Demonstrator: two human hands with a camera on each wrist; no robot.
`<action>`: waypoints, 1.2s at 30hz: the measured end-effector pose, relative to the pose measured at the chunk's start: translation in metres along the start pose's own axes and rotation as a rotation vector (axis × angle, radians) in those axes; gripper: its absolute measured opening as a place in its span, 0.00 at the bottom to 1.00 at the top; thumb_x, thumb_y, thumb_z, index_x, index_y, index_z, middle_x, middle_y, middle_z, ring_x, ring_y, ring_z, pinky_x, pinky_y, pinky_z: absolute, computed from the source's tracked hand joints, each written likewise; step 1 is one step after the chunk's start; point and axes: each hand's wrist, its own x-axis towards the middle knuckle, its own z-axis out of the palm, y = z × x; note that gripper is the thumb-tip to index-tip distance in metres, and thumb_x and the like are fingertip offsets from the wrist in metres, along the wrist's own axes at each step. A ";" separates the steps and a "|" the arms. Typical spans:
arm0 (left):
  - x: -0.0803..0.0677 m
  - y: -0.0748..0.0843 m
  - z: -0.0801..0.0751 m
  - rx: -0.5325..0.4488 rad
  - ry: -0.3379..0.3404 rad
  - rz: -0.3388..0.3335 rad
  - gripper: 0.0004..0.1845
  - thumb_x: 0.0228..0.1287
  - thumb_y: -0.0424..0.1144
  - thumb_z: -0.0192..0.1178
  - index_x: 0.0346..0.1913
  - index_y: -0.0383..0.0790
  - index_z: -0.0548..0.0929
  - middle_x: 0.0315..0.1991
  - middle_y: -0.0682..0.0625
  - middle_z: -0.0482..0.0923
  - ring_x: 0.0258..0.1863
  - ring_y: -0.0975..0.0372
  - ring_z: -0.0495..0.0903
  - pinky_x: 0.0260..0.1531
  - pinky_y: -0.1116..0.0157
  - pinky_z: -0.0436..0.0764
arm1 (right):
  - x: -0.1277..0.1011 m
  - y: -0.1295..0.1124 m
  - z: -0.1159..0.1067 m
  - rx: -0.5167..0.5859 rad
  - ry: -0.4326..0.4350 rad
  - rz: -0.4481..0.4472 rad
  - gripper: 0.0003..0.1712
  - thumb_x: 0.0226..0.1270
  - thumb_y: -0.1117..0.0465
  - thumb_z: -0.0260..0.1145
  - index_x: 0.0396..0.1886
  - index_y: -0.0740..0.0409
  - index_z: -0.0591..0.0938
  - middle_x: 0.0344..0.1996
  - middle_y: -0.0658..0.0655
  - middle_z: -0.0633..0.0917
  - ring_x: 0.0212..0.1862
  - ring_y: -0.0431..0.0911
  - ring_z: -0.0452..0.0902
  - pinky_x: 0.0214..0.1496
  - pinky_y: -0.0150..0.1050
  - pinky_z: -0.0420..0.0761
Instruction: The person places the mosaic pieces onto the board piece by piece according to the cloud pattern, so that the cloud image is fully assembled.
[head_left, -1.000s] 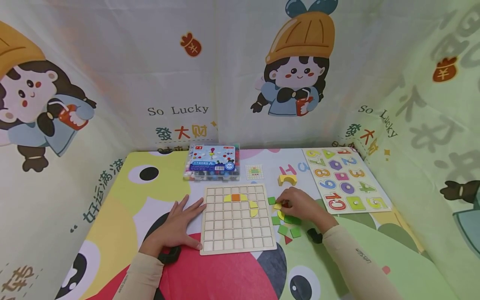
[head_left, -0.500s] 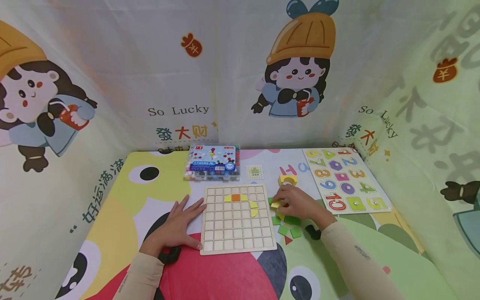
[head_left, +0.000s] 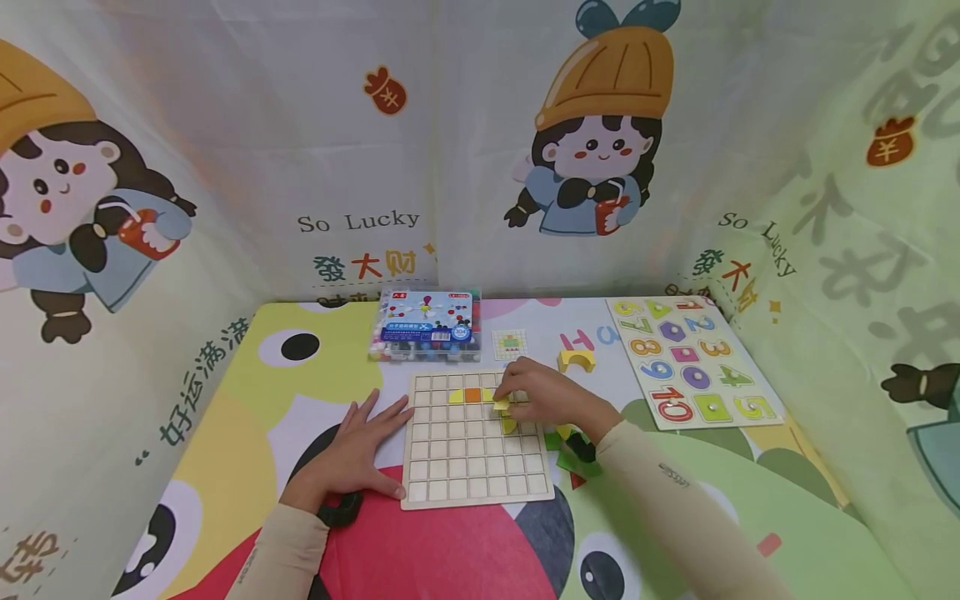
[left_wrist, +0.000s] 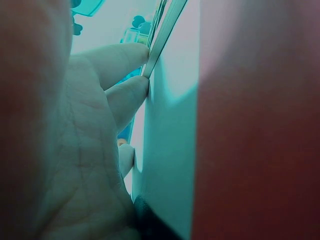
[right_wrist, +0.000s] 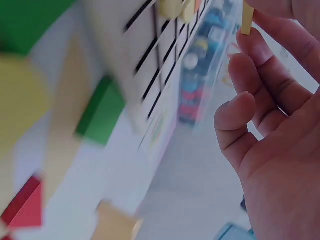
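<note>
A wooden grid board [head_left: 476, 467] lies on the table in front of me, with yellow curved pieces and an orange square [head_left: 472, 395] set in its upper rows. My left hand [head_left: 358, 450] rests flat with fingers spread against the board's left edge; in the left wrist view its fingers [left_wrist: 125, 95] touch that edge. My right hand [head_left: 536, 390] hovers over the board's upper right and pinches a small yellow piece [head_left: 501, 405], seen at the fingertips in the right wrist view as the yellow piece [right_wrist: 246, 22].
Loose green, yellow and red pieces [head_left: 577, 454] lie right of the board. A clear plastic box of beads [head_left: 426, 327], a small pattern card [head_left: 510, 343], a yellow arch block [head_left: 575, 360] and a number puzzle board [head_left: 693, 358] sit farther back.
My right hand lifted a yellow piece from the loose pile and moved left over the board's upper right squares. The left hand stayed put.
</note>
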 end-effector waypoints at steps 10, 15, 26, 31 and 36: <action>0.001 0.000 0.000 0.006 -0.001 0.002 0.67 0.36 0.71 0.80 0.82 0.51 0.66 0.86 0.51 0.55 0.86 0.38 0.36 0.80 0.30 0.36 | 0.039 -0.024 0.010 -0.041 -0.087 -0.087 0.13 0.71 0.58 0.74 0.53 0.48 0.92 0.47 0.48 0.87 0.52 0.42 0.76 0.59 0.39 0.83; 0.001 0.000 -0.001 0.005 -0.005 -0.003 0.66 0.36 0.70 0.80 0.82 0.51 0.66 0.86 0.51 0.55 0.86 0.38 0.36 0.80 0.30 0.35 | 0.057 -0.031 0.019 -0.039 -0.120 -0.107 0.11 0.72 0.57 0.73 0.52 0.47 0.92 0.46 0.47 0.87 0.51 0.41 0.75 0.58 0.37 0.82; 0.000 0.000 0.001 0.001 -0.010 -0.007 0.67 0.36 0.71 0.79 0.83 0.51 0.66 0.86 0.50 0.55 0.86 0.38 0.35 0.79 0.29 0.35 | 0.084 -0.041 0.035 0.007 -0.124 -0.113 0.11 0.71 0.57 0.74 0.51 0.48 0.91 0.46 0.45 0.90 0.53 0.41 0.76 0.68 0.39 0.76; 0.000 -0.001 0.001 0.000 -0.009 -0.006 0.66 0.36 0.71 0.79 0.83 0.51 0.66 0.86 0.50 0.55 0.86 0.38 0.35 0.79 0.29 0.35 | 0.089 -0.041 0.039 0.014 -0.139 -0.103 0.11 0.72 0.57 0.74 0.51 0.48 0.92 0.46 0.45 0.90 0.52 0.41 0.74 0.63 0.37 0.76; 0.000 0.000 0.001 0.000 -0.010 -0.006 0.66 0.36 0.71 0.79 0.82 0.51 0.66 0.86 0.50 0.55 0.86 0.37 0.35 0.79 0.29 0.35 | 0.090 -0.038 0.044 0.009 -0.150 -0.091 0.10 0.72 0.59 0.74 0.51 0.48 0.92 0.47 0.46 0.90 0.52 0.42 0.73 0.64 0.39 0.74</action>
